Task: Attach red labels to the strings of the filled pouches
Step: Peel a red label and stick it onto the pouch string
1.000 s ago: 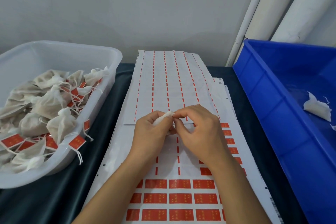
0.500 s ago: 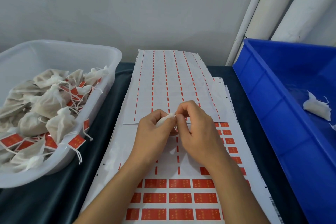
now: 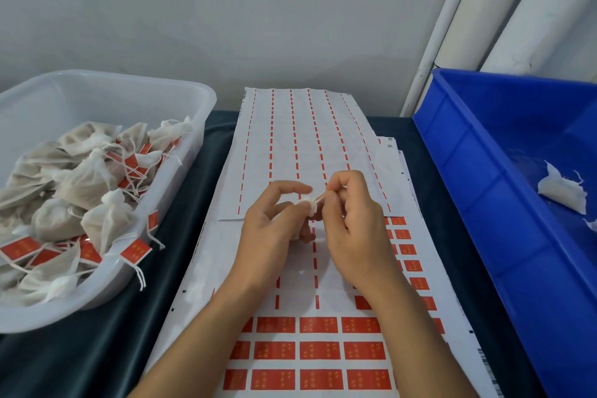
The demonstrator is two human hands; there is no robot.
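Over the label sheets, my left hand [image 3: 274, 226] grips a small white pouch [image 3: 310, 207], mostly hidden in my palm. Its string [image 3: 320, 198] runs up to my right hand [image 3: 350, 220], which pinches it between thumb and forefinger. Rows of red labels [image 3: 318, 350] remain on the near part of the sheet [image 3: 206, 252]. An emptied sheet [image 3: 290, 139] with only red strips lies on top, farther away.
A clear plastic tub [image 3: 181, 152] at the left holds several filled pouches with red labels [image 3: 135, 250] on their strings. A blue bin [image 3: 478, 191] at the right holds a white pouch [image 3: 563, 189]. Dark cloth [image 3: 97, 359] covers the table. White pipes [image 3: 452, 26] stand behind.
My right hand has drawn the string out and up from the pouch. My left forefinger has lifted, and a short stretch of string now shows between the hands.
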